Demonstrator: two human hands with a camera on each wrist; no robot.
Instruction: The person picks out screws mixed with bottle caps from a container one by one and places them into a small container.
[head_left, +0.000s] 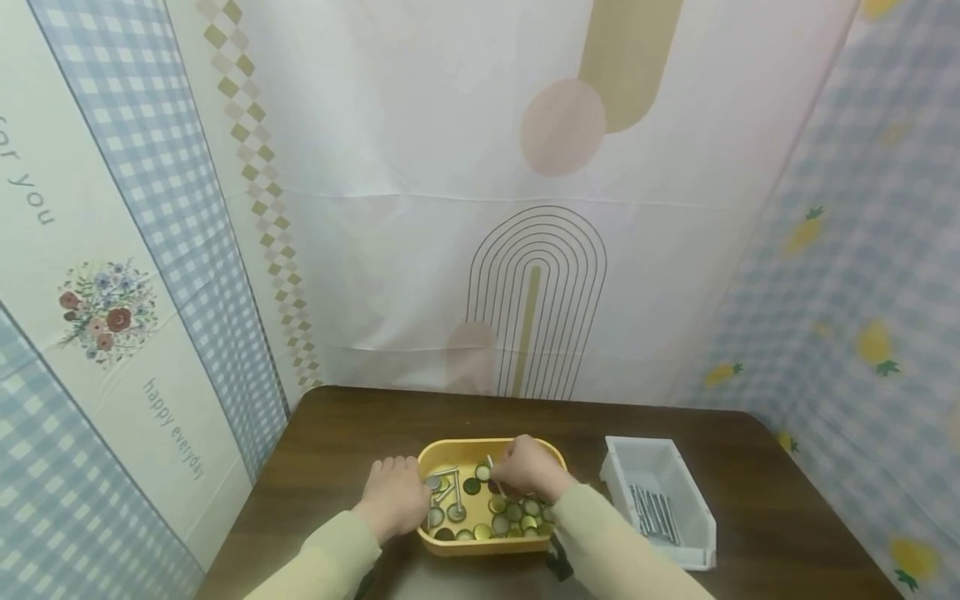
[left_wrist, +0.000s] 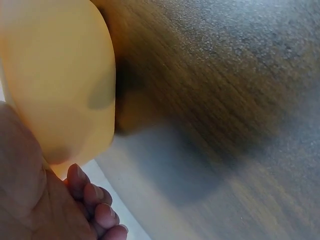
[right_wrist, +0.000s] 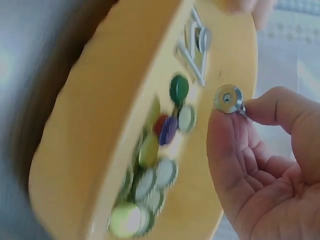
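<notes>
My right hand [head_left: 525, 468] is over the right half of a yellow plastic bin [head_left: 517, 547]. Thumb and forefinger pinch a silver bolt [right_wrist: 228, 99]; its broad, flat head with a hex socket faces the right wrist camera, and the hand hides part of its shank. My left hand [head_left: 395, 497] grips the bin's left end, its fingers [left_wrist: 95, 195] curled near the rim. Several bottle caps [head_left: 500, 523] in green, gold, silver and dark colours lie inside the bin, mostly toward its right and front. More bolts [head_left: 457, 492] lie at its left end.
A white open-fronted parts bin [head_left: 701, 508] stands to the right on the brown wooden table [head_left: 352, 417], with several long bolts [head_left: 654, 513] lying side by side in it. Patterned cloth [head_left: 390, 275] hangs behind the table and on both sides.
</notes>
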